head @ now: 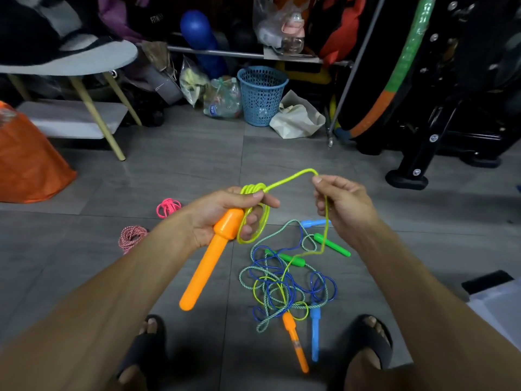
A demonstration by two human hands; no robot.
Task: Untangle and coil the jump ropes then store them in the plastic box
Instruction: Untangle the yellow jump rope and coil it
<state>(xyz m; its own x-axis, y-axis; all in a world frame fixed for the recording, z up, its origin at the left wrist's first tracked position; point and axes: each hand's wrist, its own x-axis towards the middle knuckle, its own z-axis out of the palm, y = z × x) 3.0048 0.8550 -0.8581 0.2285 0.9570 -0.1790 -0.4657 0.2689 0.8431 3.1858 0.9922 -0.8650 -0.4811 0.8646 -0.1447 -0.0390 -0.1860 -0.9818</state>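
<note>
My left hand grips an orange handle and a few coils of yellow-green rope wound round its fingers. My right hand pinches the same yellow-green rope a little farther along; from there it drops to the floor. Below lies a tangle of blue, green-white and yellow-green ropes with green handles, blue handles and a second orange handle. A coiled pink rope and a coiled red-white rope lie on the floor to the left. A translucent plastic box shows at the right edge.
My feet in dark sandals flank the tangle on grey floor tiles. An orange bag sits at left, a stool with wooden legs behind it. A blue basket, bags and black exercise equipment line the back.
</note>
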